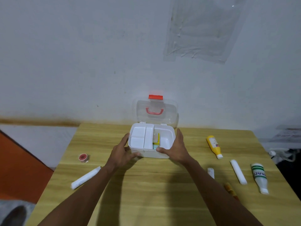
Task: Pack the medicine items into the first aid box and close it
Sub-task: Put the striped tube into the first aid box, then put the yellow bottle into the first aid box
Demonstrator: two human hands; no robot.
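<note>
The white first aid box [169, 137] stands open at the table's far middle, its clear lid [154, 111] with a red handle and latch upright against the wall. A white divided tray covers the box's left half; a yellow carton [157, 139] shows inside. My left hand [121, 151] grips the box's front left corner and my right hand [176, 146] holds its right side, thumb on the front rim. Loose on the table lie a yellow bottle [213, 146], a white-and-green bottle [259, 176], two white rolls [238, 171] [85, 177], a small white packet [211, 172], a red tape roll [83, 157] and an orange stick [230, 190].
The wooden table [154, 185] butts against a pale wall. An orange surface [19, 168] lies beyond the table's left edge, and a cluttered white ledge with cables [283, 144] sits off the right edge. A shoe [14, 216] shows at the bottom left.
</note>
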